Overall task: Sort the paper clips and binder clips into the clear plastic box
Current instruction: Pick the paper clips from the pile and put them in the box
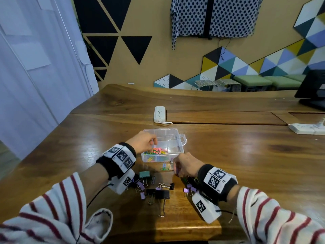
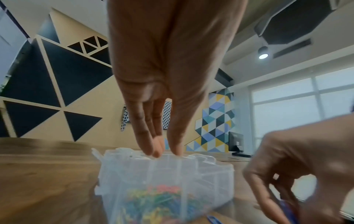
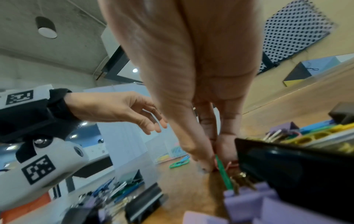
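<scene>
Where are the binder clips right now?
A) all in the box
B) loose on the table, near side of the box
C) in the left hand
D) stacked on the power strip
B: the binder clips lie loose on the wooden table, nearer than the clear box, which shows only coloured paper clips.

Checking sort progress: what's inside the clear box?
Clear plastic box: coloured paper clips piled in its near-left compartment; no binder clips visible. The left hand covers part of the left side.

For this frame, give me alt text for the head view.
Left hand hovers over a clear box holding colourful paper clips; right hand reaches down among binder clips on the table.
</scene>
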The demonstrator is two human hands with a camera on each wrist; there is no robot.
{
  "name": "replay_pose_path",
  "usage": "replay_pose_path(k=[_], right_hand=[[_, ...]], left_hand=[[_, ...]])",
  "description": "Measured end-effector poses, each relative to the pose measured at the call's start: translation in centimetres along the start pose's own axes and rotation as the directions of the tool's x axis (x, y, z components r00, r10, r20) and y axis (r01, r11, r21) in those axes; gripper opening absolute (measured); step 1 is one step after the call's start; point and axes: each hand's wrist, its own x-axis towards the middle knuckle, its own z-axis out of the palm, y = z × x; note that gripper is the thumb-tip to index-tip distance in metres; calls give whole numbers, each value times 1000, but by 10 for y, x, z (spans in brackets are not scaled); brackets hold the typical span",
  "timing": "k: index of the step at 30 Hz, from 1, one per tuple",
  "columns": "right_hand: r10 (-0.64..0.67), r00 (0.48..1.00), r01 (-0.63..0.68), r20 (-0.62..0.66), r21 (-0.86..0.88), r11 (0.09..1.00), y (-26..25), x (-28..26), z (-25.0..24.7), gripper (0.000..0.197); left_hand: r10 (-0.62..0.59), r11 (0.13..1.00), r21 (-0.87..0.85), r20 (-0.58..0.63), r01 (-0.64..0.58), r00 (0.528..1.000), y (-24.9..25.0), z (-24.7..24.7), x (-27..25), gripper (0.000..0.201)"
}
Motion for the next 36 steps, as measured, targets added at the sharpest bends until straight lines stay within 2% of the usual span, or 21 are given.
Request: replay_pose_path(k=[3,7,8,10,14,18,22,26,29,31,34,36], right_hand=[[-24,999,27,29,-111,993,-5,3,3,18],[-33,998,43,57,-188,981,-8,8,6,15],[-29,997,41,70,-168,985,-7,8,4,12],[-23,998,26,51,-64,998,-4,8,-6,20],[-28,990,34,-141,43,998,-6,18,-44,23],[-80,952,100,-294,51,994,-17,46,-55,17],[-103,956,109,-275,9,994,-29,67,-39,13],[-130,968,155,-213,104,982,-32,73,-26,22],[-134,959,175,-249,150,973,-30,72,-26,23],[-145,945,210,-294,206,956,-30,64,-28,24],[-300,883,358,-360,105,928,-25,45,-28,25],[-433,876,433,-214,-50,900,-21,30,-23,21]], left_hand=[[73,997,35,-35,-72,997,3,14,-14,21],[111,982,141,125,-128,986,5,33,-40,18],[117,969,201,141,-144,983,3,36,-46,19],[130,949,272,130,-161,983,-5,42,-54,28],[92,970,216,107,-113,990,-20,42,-61,30],[9,973,228,150,-43,989,-23,42,-68,35],[-55,964,266,164,10,985,-26,41,-77,30],[-52,961,276,111,20,992,-25,40,-79,25],[-11,980,199,46,2,999,-10,46,-74,28],[-34,984,177,51,25,998,5,54,-70,31],[-126,968,233,111,97,986,23,64,-61,40],[-146,952,289,149,98,978,29,65,-57,35]])
